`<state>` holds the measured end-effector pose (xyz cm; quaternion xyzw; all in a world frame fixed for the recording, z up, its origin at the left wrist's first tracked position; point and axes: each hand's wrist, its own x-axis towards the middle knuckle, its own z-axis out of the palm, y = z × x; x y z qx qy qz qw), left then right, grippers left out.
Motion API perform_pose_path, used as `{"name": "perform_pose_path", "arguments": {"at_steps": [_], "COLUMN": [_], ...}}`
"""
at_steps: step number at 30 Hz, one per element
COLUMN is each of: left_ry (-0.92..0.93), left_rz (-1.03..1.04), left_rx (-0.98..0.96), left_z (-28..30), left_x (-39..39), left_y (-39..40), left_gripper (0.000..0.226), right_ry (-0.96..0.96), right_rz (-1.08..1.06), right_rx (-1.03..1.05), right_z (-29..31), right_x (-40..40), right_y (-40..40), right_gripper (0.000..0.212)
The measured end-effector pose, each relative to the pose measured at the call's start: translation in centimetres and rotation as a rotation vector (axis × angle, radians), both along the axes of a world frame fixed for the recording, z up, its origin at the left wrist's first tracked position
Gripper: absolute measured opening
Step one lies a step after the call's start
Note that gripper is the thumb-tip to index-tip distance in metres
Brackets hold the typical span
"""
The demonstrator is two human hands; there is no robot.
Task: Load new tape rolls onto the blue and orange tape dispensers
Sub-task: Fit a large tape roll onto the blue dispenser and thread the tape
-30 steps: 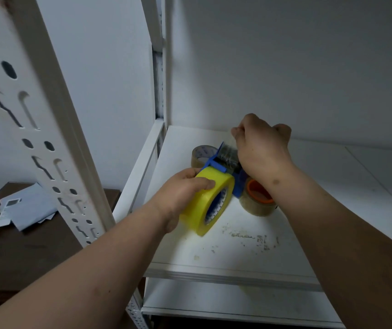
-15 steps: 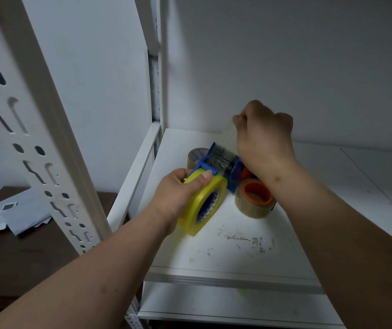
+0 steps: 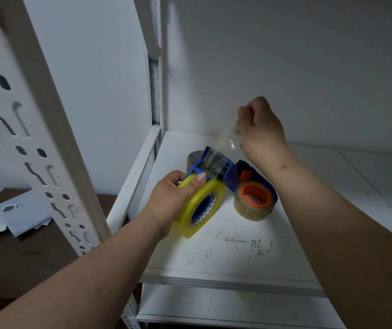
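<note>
A yellowish tape roll [image 3: 202, 205] sits mounted in the blue tape dispenser [image 3: 216, 166] on the white shelf [image 3: 237, 252]. My left hand [image 3: 173, 200] grips the roll from the left, thumb on its top. My right hand [image 3: 260, 129] is raised above the dispenser, pinching the end of a clear tape strip [image 3: 227, 136] that stretches up from the dispenser's front. To the right lies the second dispenser with an orange hub [image 3: 254, 195], carrying a clear tape roll [image 3: 249, 211]. A brownish tape roll [image 3: 193, 157] stands behind the blue dispenser.
A white slotted upright post [image 3: 36, 129] stands close on the left. A lower shelf [image 3: 214, 307] shows beneath. Left of the rack, a dark wooden table [image 3: 24, 252] holds white papers [image 3: 21, 214]. The shelf surface has scuffed dirty marks near its front.
My right hand has risen up and to the right from the dispenser, drawing the clear tape strip out longer. My left hand stays on the yellow roll.
</note>
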<state>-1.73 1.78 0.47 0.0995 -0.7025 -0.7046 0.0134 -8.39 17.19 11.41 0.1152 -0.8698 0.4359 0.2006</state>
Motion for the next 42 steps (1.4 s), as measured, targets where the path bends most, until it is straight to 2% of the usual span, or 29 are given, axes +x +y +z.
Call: {"name": "perform_pose_path", "arguments": {"at_steps": [5,11,16,19,24,28,33,37,42], "left_ry": [0.025,0.064,0.075,0.073,0.085,0.103,0.105,0.119,0.124], "left_rz": [-0.012,-0.019,-0.01,-0.028,-0.058,-0.059,-0.056,-0.065,-0.051], "left_rx": [0.04,0.101,0.104,0.093,0.065,0.071,0.073,0.1,0.133], "left_z": [-0.5,-0.8,-1.0,-0.9,-1.0,-1.2,-1.5,-1.7,-2.1], "left_x": [0.4,0.6,0.6,0.3,0.0,-0.1,-0.2,-0.1,-0.2], "left_y": [-0.5,-0.5,-0.5,-0.6,-0.5,-0.7,-0.8,-0.9,-1.0], "left_gripper": [0.054,0.045,0.045,0.039,0.031,0.038,0.037,0.035,0.032], "right_ry": [-0.383,-0.538,-0.663,-0.588,-0.066,0.082,0.061,-0.087,-0.289], "right_rz": [0.018,0.091,0.108,0.071,-0.093,-0.052,-0.072,-0.097,-0.101], "right_rx": [-0.348,-0.582,-0.748,-0.665,-0.16,-0.025,0.005,0.009,-0.092], "right_z": [-2.6,-3.7,-4.5,-3.9,-2.3,-2.2,-2.7,-4.2,-6.6], "right_x": [-0.2,-0.3,-0.1,-0.9,-2.2,-2.0,-2.1,-2.4,-2.6], "right_y": [0.3,-0.1,0.0,0.0,0.4,0.7,1.0,1.6,1.6], "right_gripper": [0.019,0.016,0.019,0.016,0.017,0.02,0.021,0.026,0.021]}}
